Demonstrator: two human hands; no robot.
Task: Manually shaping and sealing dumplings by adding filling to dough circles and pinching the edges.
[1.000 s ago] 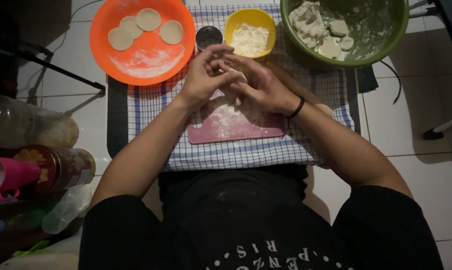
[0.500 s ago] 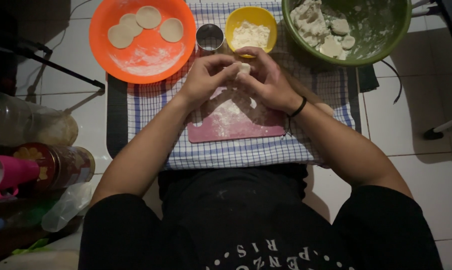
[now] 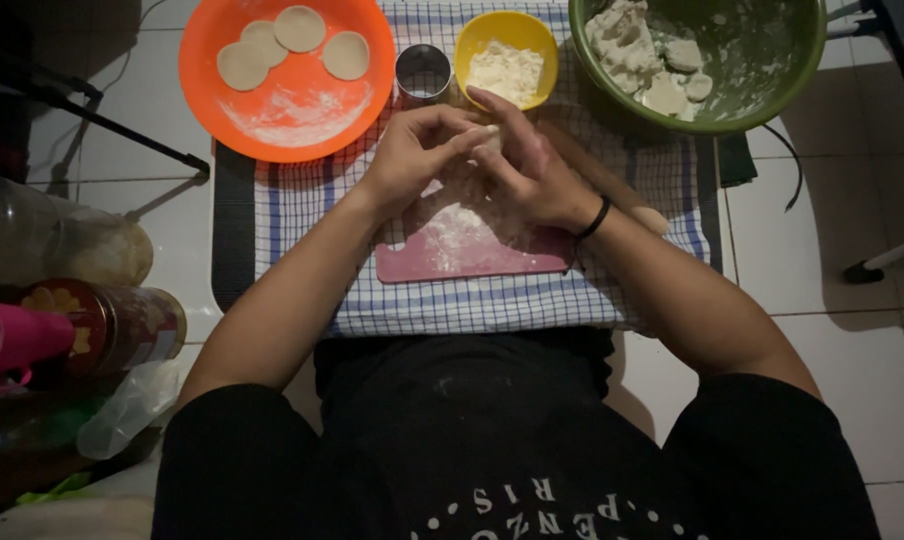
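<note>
Three dough discs [image 3: 298, 45] in orange bowl [image 3: 287, 120]

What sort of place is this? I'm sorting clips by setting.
Likely a home floor set up for dough work: white floor tiles, a checked cloth under a floured pink board, and a green bowl of dough.

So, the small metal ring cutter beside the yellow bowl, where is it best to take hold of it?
Grip the metal ring cutter by its outer wall, from above. It stands upright with its open mouth up, so thumb and fingers can pinch opposite sides. Come in from the near side: the orange plate and yellow bowl crowd it left and right.
</note>
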